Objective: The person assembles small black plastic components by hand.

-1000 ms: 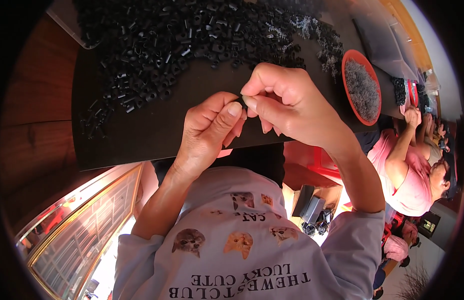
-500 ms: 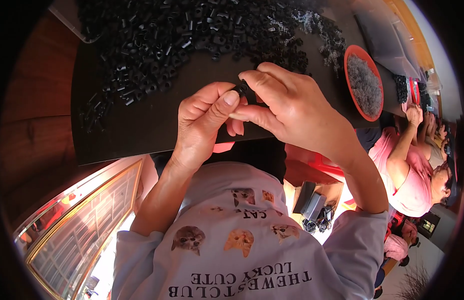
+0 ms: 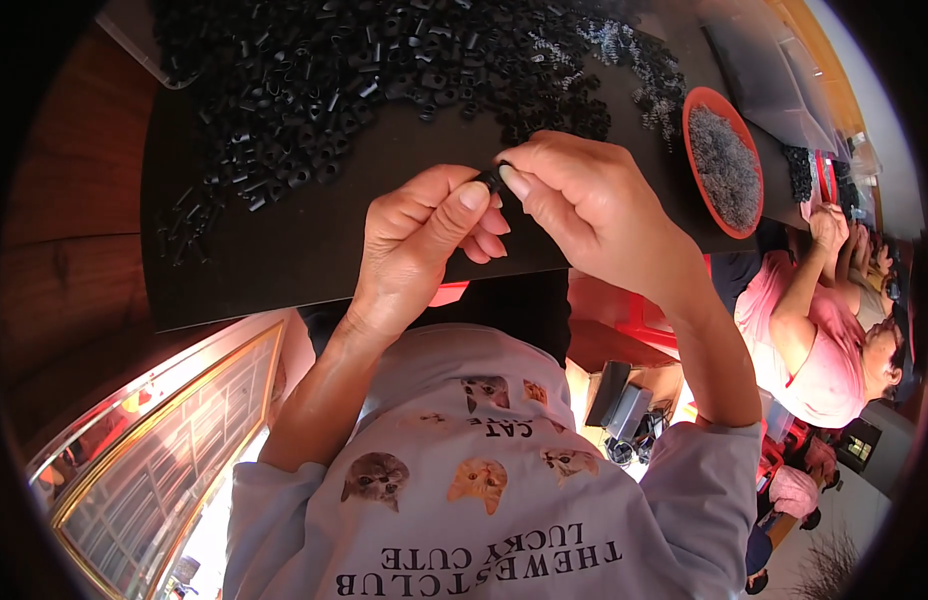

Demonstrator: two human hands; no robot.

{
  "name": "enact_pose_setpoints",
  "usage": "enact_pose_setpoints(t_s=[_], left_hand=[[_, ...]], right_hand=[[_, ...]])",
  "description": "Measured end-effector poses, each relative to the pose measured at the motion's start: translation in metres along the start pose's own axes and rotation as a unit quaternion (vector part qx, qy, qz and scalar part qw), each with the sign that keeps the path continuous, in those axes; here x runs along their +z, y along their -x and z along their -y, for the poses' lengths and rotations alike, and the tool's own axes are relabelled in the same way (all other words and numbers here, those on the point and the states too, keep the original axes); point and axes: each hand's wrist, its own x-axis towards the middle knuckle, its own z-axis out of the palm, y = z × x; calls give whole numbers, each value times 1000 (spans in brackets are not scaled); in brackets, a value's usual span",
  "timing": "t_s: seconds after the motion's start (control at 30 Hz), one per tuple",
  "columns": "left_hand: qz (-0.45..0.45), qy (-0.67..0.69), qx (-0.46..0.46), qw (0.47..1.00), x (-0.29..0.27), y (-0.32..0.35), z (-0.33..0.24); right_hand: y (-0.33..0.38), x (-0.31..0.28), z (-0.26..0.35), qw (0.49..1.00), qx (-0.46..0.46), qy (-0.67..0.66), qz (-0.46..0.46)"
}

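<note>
- Through the head camera I see the left hand [image 3: 419, 235] pinching a small black part [image 3: 487, 181] between thumb and index finger; its other fingers are curled loosely below.
- The right hand [image 3: 594, 215] has its thumb and index finger nearly pressed together at the upper end of this part. Whether they hold a second small piece, I cannot tell.
- I judge that the part could slip, because only fingertips keep it. If the two hands push not in one line, it may tilt or jump out.
- Both hands are above the table [image 3: 284, 260], near its front edge, so a dropped part could, I think, roll down to the floor.
- On the dark table top, a fallen black part would be difficult for me to find, especially among the heaped black pieces [image 3: 334, 90] beyond the hands.
- At the left lie some thin pieces [image 3: 189, 235]; at the right, loose grey coils [image 3: 656, 90] mix with the heap and could tangle, I suppose.
- Near the right table end stands an orange-red bowl [image 3: 736, 232], filled with similar coils.
- Farther are a clear plastic bin [image 3: 784, 90] and a co-worker in pink [image 3: 809, 350].
</note>
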Motion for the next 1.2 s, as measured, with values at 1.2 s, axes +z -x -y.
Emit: enact_pose_setpoints(t_s=[1.2], left_hand=[[-72, 60, -8, 996, 3, -1, -1]], right_hand=[[2, 28, -1, 977, -56, 189, -79]])
